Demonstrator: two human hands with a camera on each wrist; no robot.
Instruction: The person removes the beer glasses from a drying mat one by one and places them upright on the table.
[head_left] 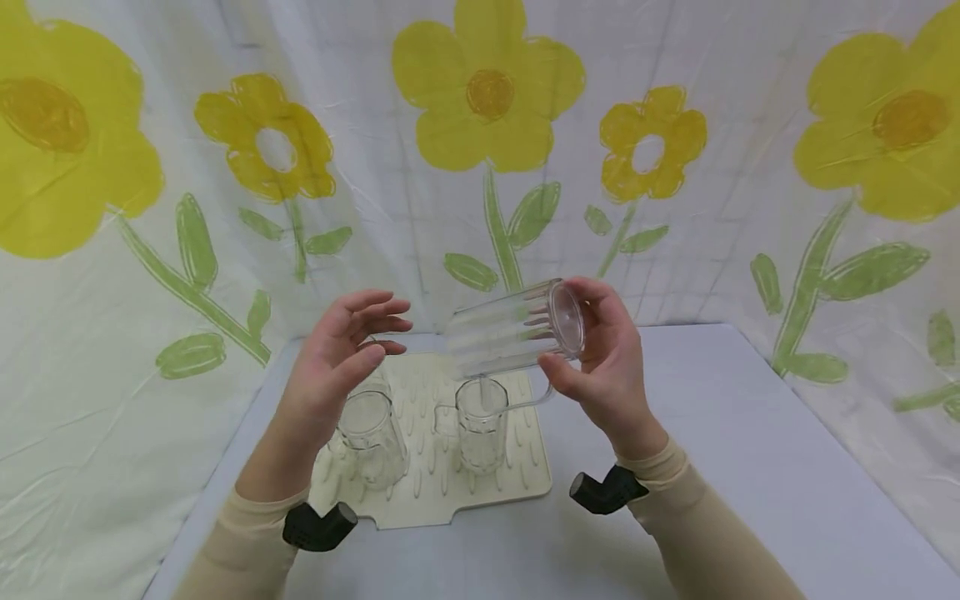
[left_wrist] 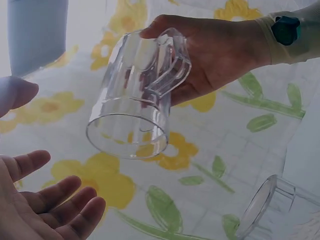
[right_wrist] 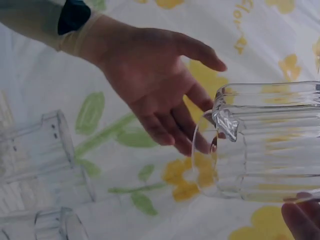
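Observation:
My right hand (head_left: 611, 367) holds a clear mug (head_left: 506, 329) by its base end, thumb below and fingers behind. The mug lies tilted nearly on its side in the air, its mouth toward the left and its handle hanging below. In the left wrist view the open rim and handle of the mug (left_wrist: 130, 100) show plainly. My left hand (head_left: 337, 358) hovers left of the mouth, fingers spread and slightly bent, holding nothing. In the right wrist view that left hand (right_wrist: 155, 85) has its palm in sight, fingertips close to the rim.
Below the hands, a cream drying mat (head_left: 427, 500) with raised prongs lies on the white table (head_left: 675, 417). Two clear mugs stand on it, a left mug (head_left: 372, 442) and a right mug (head_left: 482, 433). A flower-printed curtain (head_left: 360, 125) hangs behind.

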